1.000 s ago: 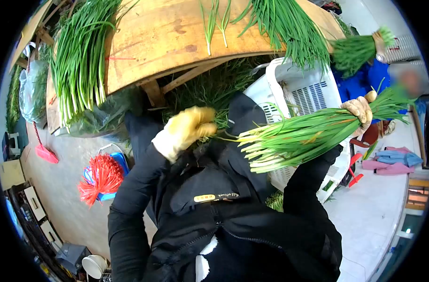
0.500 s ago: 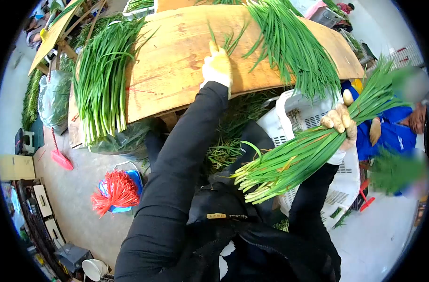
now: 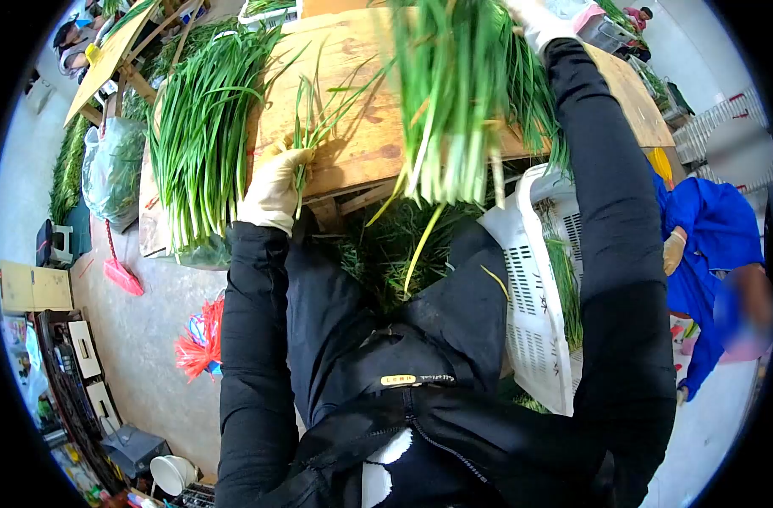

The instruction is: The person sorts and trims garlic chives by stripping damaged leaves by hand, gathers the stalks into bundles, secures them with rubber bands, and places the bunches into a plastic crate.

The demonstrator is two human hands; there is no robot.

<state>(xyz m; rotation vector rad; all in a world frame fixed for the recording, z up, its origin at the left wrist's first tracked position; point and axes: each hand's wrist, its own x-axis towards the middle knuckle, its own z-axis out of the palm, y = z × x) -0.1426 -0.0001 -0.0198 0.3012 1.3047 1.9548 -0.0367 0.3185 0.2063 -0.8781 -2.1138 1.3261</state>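
My gloved left hand (image 3: 276, 184) is closed around a few thin garlic chives (image 3: 313, 118) at the near edge of the wooden table (image 3: 352, 85). A large bunch of garlic chives (image 3: 454, 102), smeared by motion, is above the table with its pale ends toward me. At its upper right is my gloved right hand (image 3: 545, 24), seemingly gripping the leafy part; the fingers are partly cut off by the frame's top. Left of my left hand lies a thick pile of chives (image 3: 204, 127). Another pile (image 3: 528, 93) is partly hidden behind the moving bunch.
A white plastic basket (image 3: 534, 288) holding some greens stands by my right leg. Loose greens (image 3: 403, 254) lie under the table. Red ties (image 3: 202, 339) and a pink dustpan (image 3: 122, 276) are on the left. A person in blue (image 3: 708, 224) is at the right.
My right hand has swung the large bunch from above the basket up over the table. My left hand has come back leftward to the near edge with a few chives.
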